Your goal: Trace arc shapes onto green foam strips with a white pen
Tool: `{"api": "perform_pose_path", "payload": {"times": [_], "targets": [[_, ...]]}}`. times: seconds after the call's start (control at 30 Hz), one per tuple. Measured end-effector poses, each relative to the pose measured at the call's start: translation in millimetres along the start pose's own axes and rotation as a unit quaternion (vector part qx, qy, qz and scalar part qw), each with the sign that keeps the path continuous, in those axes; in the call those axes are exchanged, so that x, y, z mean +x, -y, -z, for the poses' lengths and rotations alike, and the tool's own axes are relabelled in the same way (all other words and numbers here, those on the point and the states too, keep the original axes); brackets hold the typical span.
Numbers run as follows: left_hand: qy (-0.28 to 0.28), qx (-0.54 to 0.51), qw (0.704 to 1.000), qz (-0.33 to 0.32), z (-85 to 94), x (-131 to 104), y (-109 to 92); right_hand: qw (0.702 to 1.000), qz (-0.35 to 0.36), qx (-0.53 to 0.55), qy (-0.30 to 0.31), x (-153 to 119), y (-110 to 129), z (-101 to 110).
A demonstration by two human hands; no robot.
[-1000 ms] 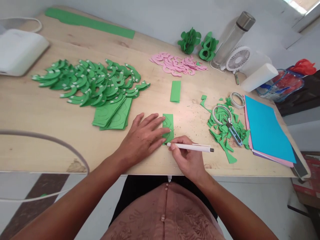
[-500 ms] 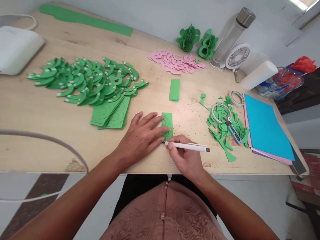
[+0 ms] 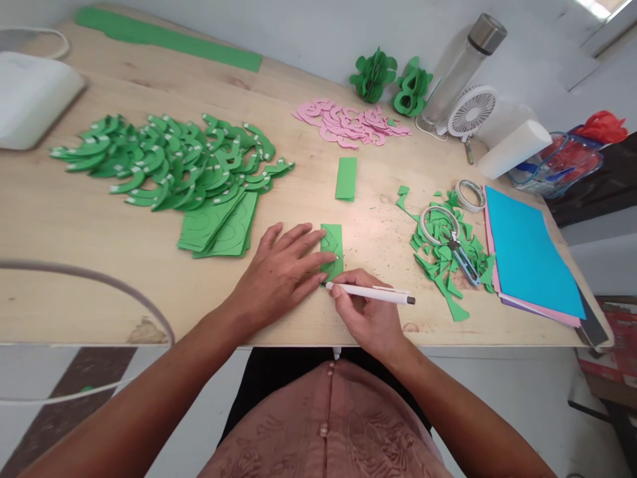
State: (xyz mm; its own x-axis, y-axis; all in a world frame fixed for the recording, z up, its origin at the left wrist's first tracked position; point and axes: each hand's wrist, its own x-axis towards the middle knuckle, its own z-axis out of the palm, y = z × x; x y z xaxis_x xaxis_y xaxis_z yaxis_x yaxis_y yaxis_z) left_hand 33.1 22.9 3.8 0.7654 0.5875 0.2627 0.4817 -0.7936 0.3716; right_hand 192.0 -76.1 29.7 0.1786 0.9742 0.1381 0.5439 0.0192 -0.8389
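My left hand (image 3: 281,269) lies flat with fingers spread, its fingertips on a small green paper piece (image 3: 334,240) that bears a drawn curved outline. In my right hand (image 3: 371,315) a white pen (image 3: 373,292) is gripped, its tip at the lower end of that paper. Part of the paper is hidden under my fingers. Just beyond lies a folded green paper strip (image 3: 346,178). To the left of my hand is a stack of green paper pieces (image 3: 219,229) with pencilled curves, touching a heap of cut green curved shapes (image 3: 174,156) with white tabs.
Scissors (image 3: 462,255) and a tape roll (image 3: 438,226) rest on green scraps (image 3: 448,285) at right, near another tape roll (image 3: 470,196) and coloured sheets (image 3: 532,252). Pink cut-outs (image 3: 353,123), green paper ornaments (image 3: 373,74), a bottle (image 3: 462,66) and a fan (image 3: 472,111) stand farther back.
The view has shifted very slightly. Both hands, the pen and the paper stay in practically the same place.
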Motion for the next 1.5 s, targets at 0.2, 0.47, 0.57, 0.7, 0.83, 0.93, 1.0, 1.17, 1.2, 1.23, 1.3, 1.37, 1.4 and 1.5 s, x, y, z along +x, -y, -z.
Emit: {"api": "perform_pose_path", "payload": {"times": [0.2, 0.47, 0.57, 0.7, 0.83, 0.93, 1.0, 1.17, 1.2, 1.23, 1.3, 1.37, 1.4, 1.5], "targets": [[0.001, -0.001, 1.000, 0.001, 0.2, -0.4, -0.3, 1.000, 0.013, -0.005, -0.004, 0.0, -1.0, 0.4], [-0.004, 0.005, 1.000, -0.002, -0.9, -0.8, 0.8, 1.000, 0.023, -0.010, -0.015, -1.8, -2.2, -0.1], [-0.004, 0.003, 1.000, -0.003, -0.9, 0.1, 0.3, 1.000, 0.025, -0.008, -0.013, -2.2, -1.6, -0.5], [-0.001, 0.002, 1.000, 0.001, -0.5, 0.6, -0.1, 0.999, 0.026, -0.015, -0.011, -1.8, -1.6, -1.1], [0.002, 0.004, 1.000, 0.002, 0.0, 0.2, -0.2, 0.999, 0.026, -0.016, -0.011, -1.7, -2.5, -1.4], [0.000, 0.005, 1.000, 0.001, 0.2, -0.2, -0.2, 0.999, 0.028, -0.015, -0.016, -2.2, -2.4, -0.7], [-0.003, 0.005, 1.000, 0.002, 0.0, -0.5, 0.0, 0.999, 0.027, -0.015, -0.017, -2.5, -1.9, 0.0], [-0.009, 0.004, 1.000, -0.004, -1.1, -0.5, 0.3, 0.999, 0.024, -0.020, -0.018, -2.7, -1.2, 1.3], [-0.009, 0.005, 1.000, -0.005, -1.2, -0.4, 0.3, 0.999, 0.025, -0.021, -0.020, -2.6, -1.4, 1.5], [-0.009, 0.005, 1.000, -0.005, -1.2, -0.4, 0.2, 0.999, 0.027, -0.022, -0.021, -2.5, -1.8, 1.9], [-0.007, 0.005, 1.000, -0.004, -0.8, -0.3, 0.0, 0.999, 0.027, -0.025, -0.023, -2.2, -2.9, 2.9], [-0.007, 0.005, 1.000, -0.003, -0.1, -0.2, -0.4, 0.999, 0.025, -0.030, -0.029, -1.7, -4.1, 4.1], [-0.007, 0.004, 1.000, -0.002, 0.3, -0.2, -0.6, 0.999, 0.023, -0.033, -0.030, -1.5, -4.7, 4.7], [-0.007, 0.002, 1.000, 0.001, 1.1, 0.0, -1.3, 0.998, 0.018, -0.040, -0.033, -1.1, -6.1, 6.4]]}}
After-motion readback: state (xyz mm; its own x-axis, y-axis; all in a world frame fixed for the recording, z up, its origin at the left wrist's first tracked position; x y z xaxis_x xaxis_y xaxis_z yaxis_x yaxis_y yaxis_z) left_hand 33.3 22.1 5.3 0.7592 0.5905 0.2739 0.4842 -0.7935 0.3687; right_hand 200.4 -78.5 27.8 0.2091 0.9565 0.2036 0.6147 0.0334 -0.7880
